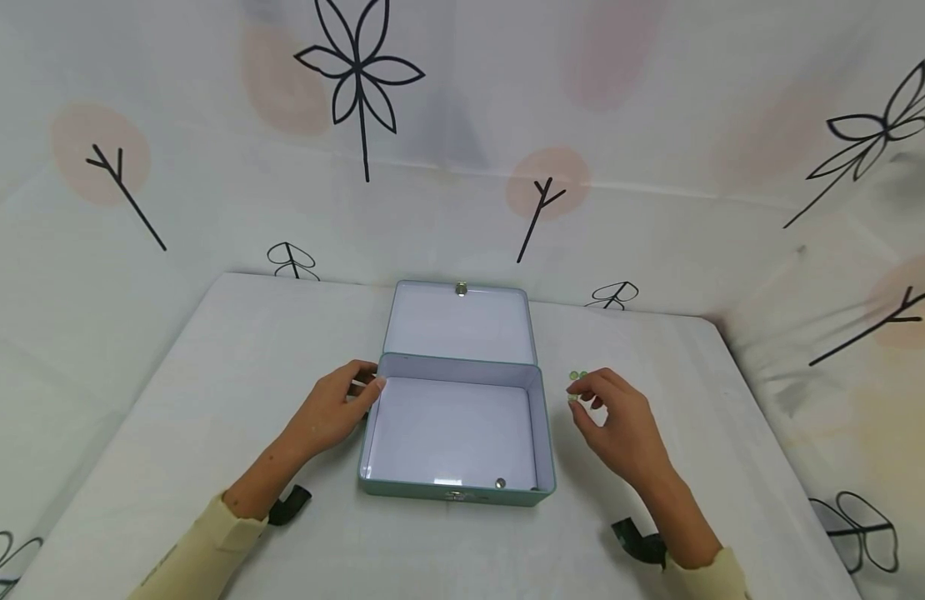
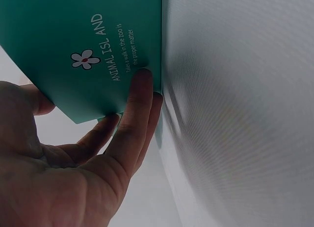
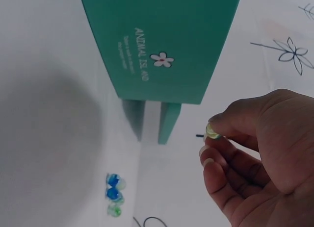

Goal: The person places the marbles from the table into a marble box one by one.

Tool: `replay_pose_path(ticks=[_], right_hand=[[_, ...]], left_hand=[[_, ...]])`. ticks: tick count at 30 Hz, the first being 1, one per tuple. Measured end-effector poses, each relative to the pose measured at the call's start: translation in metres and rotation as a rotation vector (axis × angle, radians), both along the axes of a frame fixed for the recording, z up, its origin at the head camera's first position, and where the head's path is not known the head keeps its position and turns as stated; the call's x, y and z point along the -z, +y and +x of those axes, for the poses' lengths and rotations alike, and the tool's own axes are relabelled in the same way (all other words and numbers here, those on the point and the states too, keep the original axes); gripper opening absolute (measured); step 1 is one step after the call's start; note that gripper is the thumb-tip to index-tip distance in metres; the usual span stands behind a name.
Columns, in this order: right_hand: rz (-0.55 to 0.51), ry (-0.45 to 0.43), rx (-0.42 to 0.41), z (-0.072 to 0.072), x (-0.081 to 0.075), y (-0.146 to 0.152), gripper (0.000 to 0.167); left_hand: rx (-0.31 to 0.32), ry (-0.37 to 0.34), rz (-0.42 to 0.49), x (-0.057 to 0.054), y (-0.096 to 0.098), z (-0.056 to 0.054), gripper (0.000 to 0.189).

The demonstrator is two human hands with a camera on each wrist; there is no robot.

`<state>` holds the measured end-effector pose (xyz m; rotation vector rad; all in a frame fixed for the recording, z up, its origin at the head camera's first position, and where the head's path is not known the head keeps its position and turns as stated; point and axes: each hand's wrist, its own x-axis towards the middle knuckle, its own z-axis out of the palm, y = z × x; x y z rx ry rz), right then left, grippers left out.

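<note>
A green tin box (image 1: 458, 433) with a pale interior stands with its lid (image 1: 460, 323) laid back. My left hand (image 1: 335, 408) is at its left wall; in the left wrist view the straight fingers (image 2: 131, 119) touch the printed side and the thumb is at the rim. To the right of the box, my right hand (image 1: 618, 425) pinches a yellowish-green glass marble (image 3: 211, 132) between thumb and index finger, the other fingers loosely bent. Several blue and green marbles (image 3: 113, 193) lie on the table beside the box, partly hidden by this hand in the head view. One marble (image 1: 500, 483) lies inside the box near its front wall.
The box and marbles are on a table with a white cloth (image 1: 282, 333). A patterned curtain (image 1: 447, 208) rises behind the table and at both sides. A metal clasp (image 1: 455, 496) sits on the box's front, and a dark strap (image 1: 637, 543) is around each wrist.
</note>
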<state>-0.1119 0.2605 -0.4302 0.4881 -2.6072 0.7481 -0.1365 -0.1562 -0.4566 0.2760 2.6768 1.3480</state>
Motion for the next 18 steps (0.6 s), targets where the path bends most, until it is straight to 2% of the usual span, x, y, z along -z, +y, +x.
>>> replay_pose_path(ticks=[18], right_hand=[[-0.017,0.014,-0.081,0.009,-0.005,-0.017,0.029]], left_hand=[[0.0,0.002,0.0,0.0,0.0,0.0,0.056]])
